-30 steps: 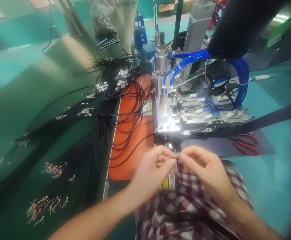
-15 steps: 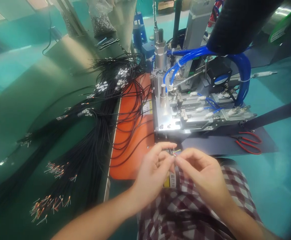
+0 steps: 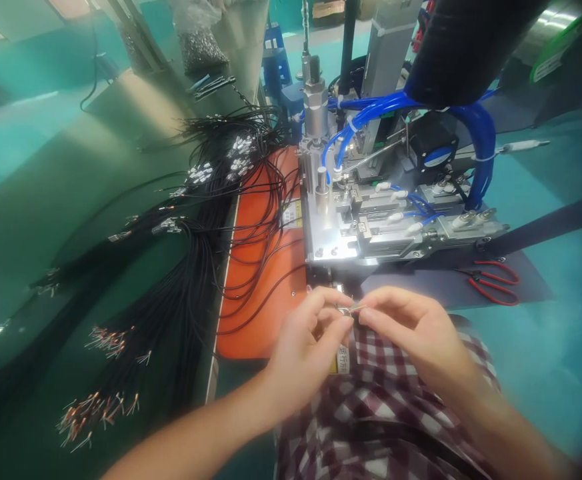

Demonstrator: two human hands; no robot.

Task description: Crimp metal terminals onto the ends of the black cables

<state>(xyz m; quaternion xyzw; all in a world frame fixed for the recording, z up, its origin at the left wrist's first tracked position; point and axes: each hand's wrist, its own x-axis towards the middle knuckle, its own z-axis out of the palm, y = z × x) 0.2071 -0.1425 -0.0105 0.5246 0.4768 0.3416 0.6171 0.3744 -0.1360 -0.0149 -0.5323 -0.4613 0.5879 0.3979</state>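
Observation:
My left hand [image 3: 311, 340] is closed, with thumb and fingertips pinching the end of a cable, most of it hidden by the fingers. Thin wires [image 3: 357, 309] stick out from that end towards the right. My right hand [image 3: 415, 327] pinches these wires between thumb and index finger, close to the left fingertips. Both hands are above my lap, in front of the metal machine [image 3: 335, 250]. Black cables [image 3: 191, 267] lie in bundles at the left, some with bare wire ends [image 3: 91, 413], others with silvery connectors [image 3: 201, 173].
An orange base plate [image 3: 265, 267] carries the machine, with loose cables across it. Red-handled pliers [image 3: 495, 283] lie on a dark mat at the right. Blue air hoses [image 3: 483, 153] arch over the machine. A bag of small metal parts [image 3: 203, 50] stands at the back left.
My right hand has moved slightly away to the right from my left fingertips, and the thin wires now stretch sideways between the hands. The camera view has shifted a little.

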